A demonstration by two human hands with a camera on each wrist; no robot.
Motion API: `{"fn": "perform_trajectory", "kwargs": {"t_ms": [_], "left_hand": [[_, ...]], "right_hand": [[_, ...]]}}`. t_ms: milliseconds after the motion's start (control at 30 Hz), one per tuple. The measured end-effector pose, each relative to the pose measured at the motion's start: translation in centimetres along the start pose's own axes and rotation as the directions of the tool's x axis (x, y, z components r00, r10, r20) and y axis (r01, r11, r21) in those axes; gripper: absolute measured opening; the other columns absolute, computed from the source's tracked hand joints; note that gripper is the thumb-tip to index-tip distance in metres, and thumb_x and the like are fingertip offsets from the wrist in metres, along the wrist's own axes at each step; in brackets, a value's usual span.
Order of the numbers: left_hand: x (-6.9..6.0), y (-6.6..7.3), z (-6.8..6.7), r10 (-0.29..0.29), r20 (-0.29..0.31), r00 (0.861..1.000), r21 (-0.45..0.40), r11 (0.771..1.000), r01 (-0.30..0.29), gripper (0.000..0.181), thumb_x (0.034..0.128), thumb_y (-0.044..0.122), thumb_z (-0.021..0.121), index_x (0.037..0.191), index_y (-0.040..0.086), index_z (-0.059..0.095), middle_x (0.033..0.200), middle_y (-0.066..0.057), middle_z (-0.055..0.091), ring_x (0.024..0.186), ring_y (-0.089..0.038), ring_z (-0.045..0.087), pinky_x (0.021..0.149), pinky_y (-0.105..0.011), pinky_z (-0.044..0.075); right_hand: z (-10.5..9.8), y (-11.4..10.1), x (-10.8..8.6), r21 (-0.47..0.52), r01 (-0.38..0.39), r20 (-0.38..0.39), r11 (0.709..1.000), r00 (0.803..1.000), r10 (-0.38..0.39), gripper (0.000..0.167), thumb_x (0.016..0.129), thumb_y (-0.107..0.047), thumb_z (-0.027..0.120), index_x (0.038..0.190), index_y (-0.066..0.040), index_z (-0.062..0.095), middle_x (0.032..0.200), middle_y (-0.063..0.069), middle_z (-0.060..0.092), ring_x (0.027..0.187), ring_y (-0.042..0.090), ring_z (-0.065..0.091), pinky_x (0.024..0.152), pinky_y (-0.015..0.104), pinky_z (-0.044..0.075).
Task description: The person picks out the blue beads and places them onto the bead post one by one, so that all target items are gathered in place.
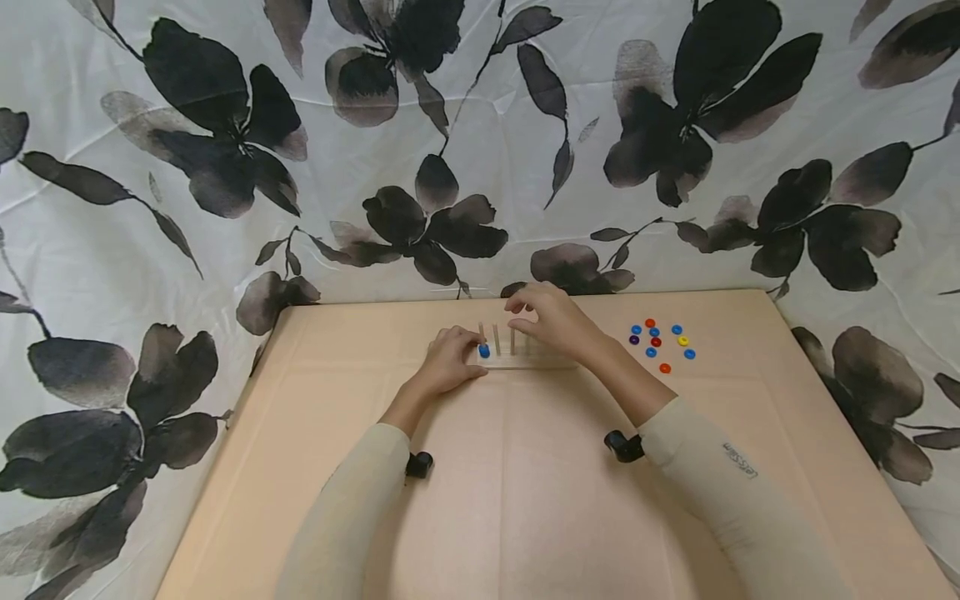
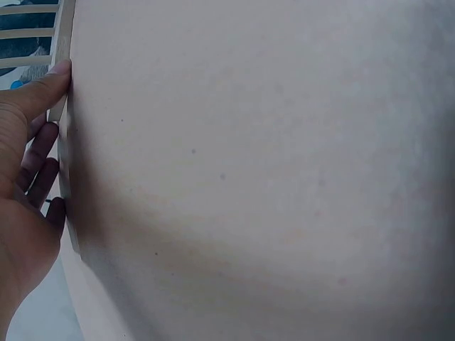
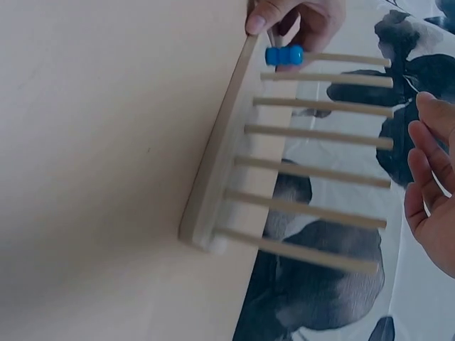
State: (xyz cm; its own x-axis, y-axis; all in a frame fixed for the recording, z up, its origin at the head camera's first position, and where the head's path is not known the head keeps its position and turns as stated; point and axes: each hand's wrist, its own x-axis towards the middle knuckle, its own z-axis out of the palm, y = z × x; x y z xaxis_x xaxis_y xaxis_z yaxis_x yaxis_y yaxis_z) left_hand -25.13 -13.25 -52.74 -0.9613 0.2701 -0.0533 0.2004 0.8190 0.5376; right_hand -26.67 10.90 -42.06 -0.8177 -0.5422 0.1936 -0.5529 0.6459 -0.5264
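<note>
The rack is being pinched by the left hand; the right hand is being held fingers apart. Tipping is being risked by any knocked peg.

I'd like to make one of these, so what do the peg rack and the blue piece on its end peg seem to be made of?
The peg rack looks like bare, matte wood: pale tan all over, without visible gloss. The blue piece is probably plastic: smooth, evenly coloured and slightly shiny, though painted wood is possible.
</note>
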Motion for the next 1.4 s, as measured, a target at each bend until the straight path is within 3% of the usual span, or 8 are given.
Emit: {"fn": "perform_trajectory", "kwargs": {"t_ms": [400,600,1000,1200,1400], "left_hand": [[-2.1,-0.4,-0.6,0.055,0.03,0.998,-0.016,0.998,-0.054,0.054,0.0856,0.031,0.086,0.133,0.014,0.066,0.135,-0.008,0.059,0.134,-0.03,0.045,0.113,-0.052,0.034],[-1.9,-0.4,-0.7,0.053,0.033,0.998,-0.019,0.998,-0.052,0.054,0.0853,0.031,0.086,0.133,0.014,0.066,0.134,-0.008,0.059,0.132,-0.03,0.046,0.113,-0.052,0.034],[-1.3,-0.6,-1.2,0.051,0.037,0.998,-0.02,0.999,-0.05,0.056,0.0852,0.032,0.086,0.135,0.014,0.066,0.135,-0.008,0.059,0.133,-0.03,0.045,0.114,-0.051,0.034],[-1.0,-0.5,-1.1,0.042,0.029,0.999,-0.027,0.999,-0.042,0.056,0.0844,0.031,0.087,0.134,0.014,0.066,0.135,-0.008,0.059,0.133,-0.03,0.045,0.114,-0.051,0.034],[-0.6,-0.5,-1.0,0.027,0.032,0.999,-0.041,0.999,-0.026,0.055,0.0852,0.032,0.086,0.134,0.015,0.066,0.135,-0.007,0.058,0.134,-0.029,0.044,0.114,-0.05,0.033]], "right_hand": [[-1.4,1.1,-6.1,0.056,-0.134,-0.133,0.989,0.981,0.14,0.028,0.096,-0.02,0.075,0.12,-0.007,0.071,0.117,0.01,0.069,0.108,0.03,0.062,0.09,0.046,0.055],[-2.2,3.8,-8.1,0.046,-0.187,-0.177,0.981,0.965,0.192,0.03,0.097,-0.02,0.074,0.122,-0.005,0.07,0.115,0.013,0.07,0.106,0.032,0.064,0.089,0.05,0.053],[-3.8,9.1,-11.9,-0.005,-0.326,-0.141,0.945,0.936,0.322,0.031,0.098,-0.019,0.071,0.124,-0.001,0.07,0.116,0.018,0.068,0.105,0.037,0.062,0.09,0.054,0.05],[-3.8,11.8,-12.9,-0.035,-0.335,-0.118,0.941,0.937,0.329,0.027,0.096,-0.014,0.073,0.118,0.001,0.073,0.106,0.018,0.07,0.098,0.037,0.064,0.085,0.05,0.05],[-3.6,13.6,-13.8,-0.046,-0.395,-0.063,0.917,0.918,0.392,0.028,0.097,-0.018,0.073,0.116,0.002,0.074,0.1,0.016,0.072,0.096,0.034,0.062,0.084,0.047,0.051]]}}
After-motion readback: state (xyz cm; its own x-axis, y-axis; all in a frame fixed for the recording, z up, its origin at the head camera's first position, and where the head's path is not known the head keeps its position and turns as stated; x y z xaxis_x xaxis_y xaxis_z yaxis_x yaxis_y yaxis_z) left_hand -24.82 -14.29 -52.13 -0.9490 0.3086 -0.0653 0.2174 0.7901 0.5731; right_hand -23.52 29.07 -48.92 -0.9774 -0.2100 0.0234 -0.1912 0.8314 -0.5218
